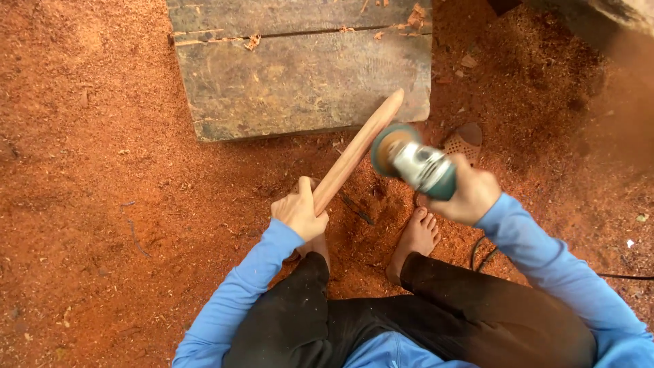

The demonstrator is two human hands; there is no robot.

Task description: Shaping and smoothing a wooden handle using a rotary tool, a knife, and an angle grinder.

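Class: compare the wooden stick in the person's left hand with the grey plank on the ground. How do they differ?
The wooden stick is slim, reddish and smooth; the grey plank is broad, weathered and cracked. The stick is held tilted by the left hand; the plank lies flat on sawdust. Both are wood.

The long reddish-brown tapered wooden stick (357, 152) looks smooth and matt. The hand-held grinder (413, 163) has a glossy silver metal head and a teal plastic body. The grey weathered wooden plank block (300, 68) is rough and scratched. Fine, loose red sawdust (102, 204) covers the ground.
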